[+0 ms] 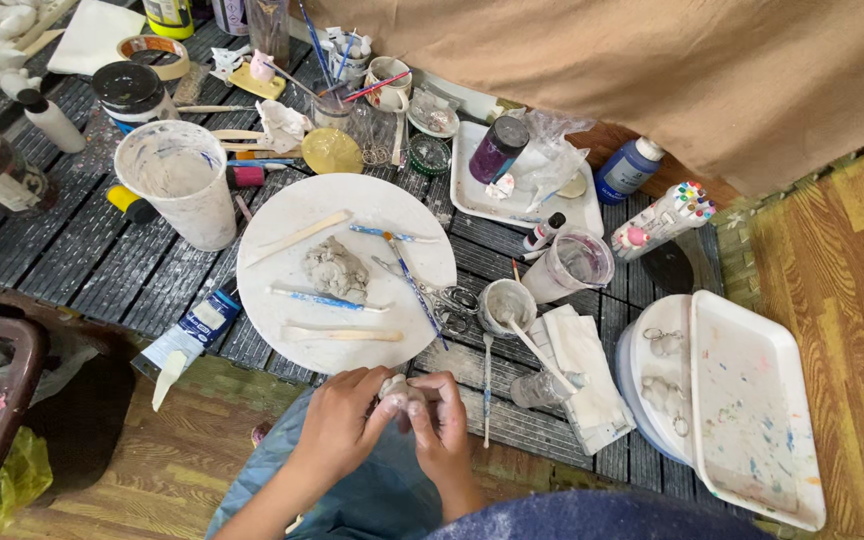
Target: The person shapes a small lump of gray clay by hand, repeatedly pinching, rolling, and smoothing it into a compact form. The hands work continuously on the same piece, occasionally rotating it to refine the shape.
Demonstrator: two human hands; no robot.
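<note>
Both my hands meet just below the table's near edge, pinching a small lump of grey clay between them. My left hand cups it from the left and my right hand presses it from the right. Straight ahead lies a round white board with a bigger mound of grey clay in its middle. Around that mound lie wooden sticks and blue-handled modelling tools.
A large white plastic cup stands left of the board. Scissors, a small cup with a stick, a folded cloth and a paint-stained white tray sit to the right. Bottles, brushes and jars crowd the back.
</note>
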